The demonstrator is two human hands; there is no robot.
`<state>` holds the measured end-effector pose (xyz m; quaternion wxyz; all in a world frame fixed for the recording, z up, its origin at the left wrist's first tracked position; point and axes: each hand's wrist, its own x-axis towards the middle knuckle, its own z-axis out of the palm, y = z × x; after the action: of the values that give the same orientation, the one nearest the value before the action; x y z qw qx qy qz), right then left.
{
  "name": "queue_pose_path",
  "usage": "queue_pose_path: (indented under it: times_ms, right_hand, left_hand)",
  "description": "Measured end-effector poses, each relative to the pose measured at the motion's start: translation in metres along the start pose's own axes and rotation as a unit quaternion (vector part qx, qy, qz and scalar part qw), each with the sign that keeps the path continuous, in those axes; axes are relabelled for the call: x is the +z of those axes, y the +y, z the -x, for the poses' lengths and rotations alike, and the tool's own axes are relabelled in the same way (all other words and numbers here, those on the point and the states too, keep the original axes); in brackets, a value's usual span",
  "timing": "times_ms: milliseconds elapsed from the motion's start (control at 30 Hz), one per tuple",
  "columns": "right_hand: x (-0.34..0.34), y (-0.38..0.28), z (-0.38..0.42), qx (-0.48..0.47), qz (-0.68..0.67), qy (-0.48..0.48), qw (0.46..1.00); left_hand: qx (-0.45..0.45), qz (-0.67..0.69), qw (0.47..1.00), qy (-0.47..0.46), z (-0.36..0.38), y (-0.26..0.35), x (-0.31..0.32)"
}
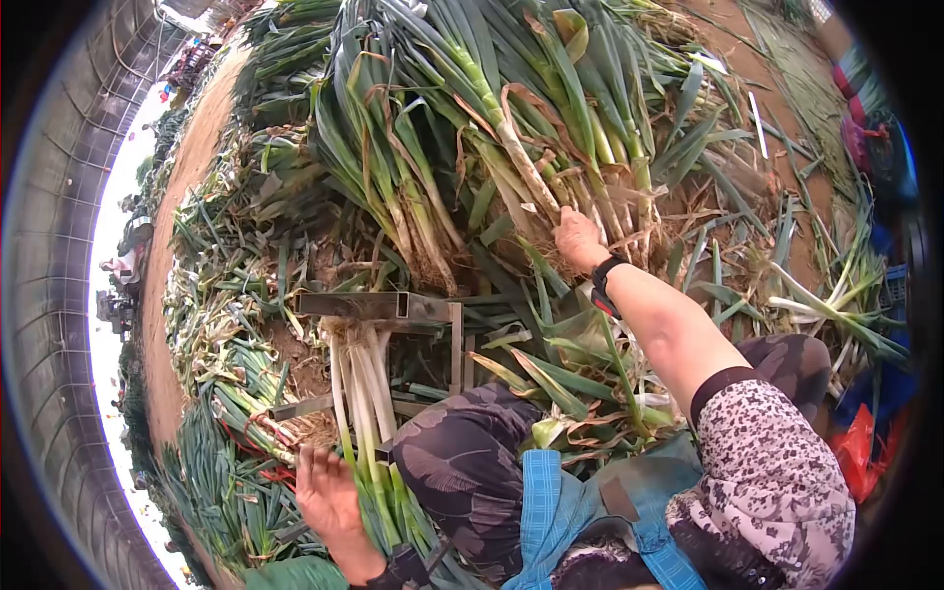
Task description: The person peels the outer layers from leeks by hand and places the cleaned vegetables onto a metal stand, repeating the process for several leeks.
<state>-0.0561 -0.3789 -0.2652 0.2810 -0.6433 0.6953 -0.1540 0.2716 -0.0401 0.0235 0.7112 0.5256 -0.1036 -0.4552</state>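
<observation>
Out ahead, my right hand [580,239] is closed around the lower stem of a leek [521,162] in the large unpeeled pile. Dry brown leaves and roots surround its fingers. My left hand [329,492] is at the lower left with its fingers apart, holding nothing. It is beside a bunch of peeled white leeks [366,393], whose root ends rest by a metal frame [374,306] and whose green leaves run down toward my lap.
Tied leeks [211,501] lie at the left. Leaf scraps [560,369] cover the ground before my knees. Loose leeks [826,310] and a red plastic bag [857,452] are at the right. Far left stands a curved greenhouse wall [59,236].
</observation>
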Motion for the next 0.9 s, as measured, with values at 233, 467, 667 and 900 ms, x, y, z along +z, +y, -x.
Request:
queue_pose_path:
  times_ms: [233,467,667,900]
  right_hand:
    - [-0.067,-0.001,0.05,-0.088,-0.026,-0.24,0.966]
    - [-0.161,-0.014,0.273,-0.043,-0.174,-0.511,0.841]
    - [-0.152,-0.007,0.253,-0.031,-0.102,-0.514,0.851]
    - [-0.05,-0.031,0.145,0.052,-0.513,-0.031,0.856]
  left_hand:
    - [-0.074,-0.132,0.943,-0.296,-0.039,-0.068,0.19]
    - [-0.298,-0.04,0.938,-0.173,-0.135,-0.239,0.219]
    - [-0.327,0.084,0.916,-0.218,-0.107,-0.279,0.189]
    - [-0.343,0.144,0.907,-0.198,-0.087,-0.264,0.193]
